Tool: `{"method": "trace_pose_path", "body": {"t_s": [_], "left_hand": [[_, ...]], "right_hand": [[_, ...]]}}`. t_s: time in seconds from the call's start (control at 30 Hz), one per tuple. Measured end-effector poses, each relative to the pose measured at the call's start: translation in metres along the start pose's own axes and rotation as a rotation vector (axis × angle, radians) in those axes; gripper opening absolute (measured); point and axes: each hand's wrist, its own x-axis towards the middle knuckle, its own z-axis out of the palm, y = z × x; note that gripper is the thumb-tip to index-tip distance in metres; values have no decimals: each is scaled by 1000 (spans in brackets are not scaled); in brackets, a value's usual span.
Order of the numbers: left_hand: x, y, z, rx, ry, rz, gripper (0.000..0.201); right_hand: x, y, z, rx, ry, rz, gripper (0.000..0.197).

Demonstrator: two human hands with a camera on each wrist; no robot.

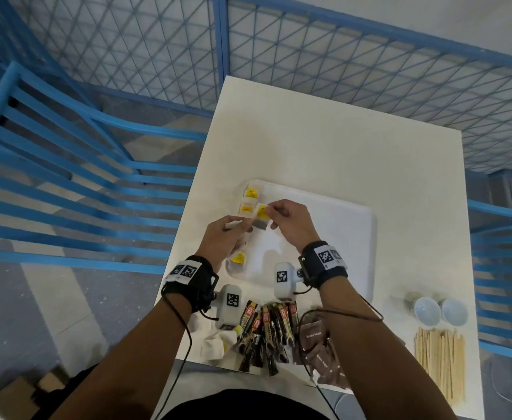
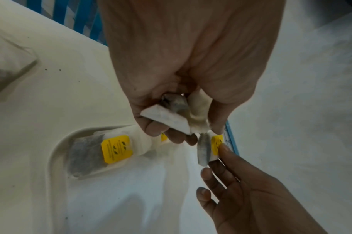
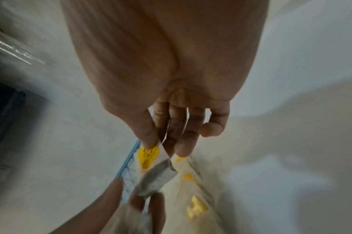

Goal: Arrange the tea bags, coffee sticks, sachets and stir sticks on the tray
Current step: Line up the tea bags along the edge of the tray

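Both hands meet above the left part of the white tray (image 1: 354,237), which lies on the white table (image 1: 339,153). The right hand (image 1: 291,221) pinches one tea bag (image 1: 261,218) between thumb and forefinger at its yellow-labelled end; the other fingers are loosely extended and hold nothing. The bag hangs from this pinch with its dark, leaf-filled end pointing back toward the person, so its long axis runs roughly near to far. The left hand (image 1: 224,237) is curled round a small bundle of spare tea bags (image 2: 167,117), and its fingertips lie just beside, possibly touching, the hanging bag's lower end; the wrist views are too blurred to settle contact. Just left of the held bag, two tea bags (image 1: 250,201) already lie in a column along the tray's left rim, and a further tea bag (image 1: 239,258) lies nearer the person under the left wrist. The open place in that column therefore lies directly below and slightly left of the right hand, which is the nearer hand for setting the bag down; a likely move is a short descent with the bag turned to match its neighbours. Off the tray, along the table's near edge, wait the coffee sticks (image 1: 266,331), brown sachets (image 1: 319,350) and wooden stir sticks (image 1: 441,359); none is on the tray yet.
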Motion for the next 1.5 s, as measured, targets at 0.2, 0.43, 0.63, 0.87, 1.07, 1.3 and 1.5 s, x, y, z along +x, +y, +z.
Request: {"method": "trace_pose_path", "body": {"t_s": [0.2,0.43,0.63,0.87,1.07,1.3,1.5], "left_hand": [[12,-1,-17,-20,-3,-74,21],[26,-8,-37,-43,17,-100,15],[32,-5,-38,-54,-9,-94,12],[34,-7,-38,-73,-7,-105,7],[31,-7,-38,-101,-9,-111,5],[31,-7,-36,-128,-14,-139,11],[31,-7,-35,-127,-6,-152,16]], "right_hand": [[52,7,2,-104,109,47,10],[84,11,9,-219,171,86,14],[90,10,13,-271,222,76,12],[94,9,12,-308,239,65,15],[93,9,10,-241,276,82,16],[87,16,11,-220,343,144,12],[89,15,12,-262,301,175,20]]}}
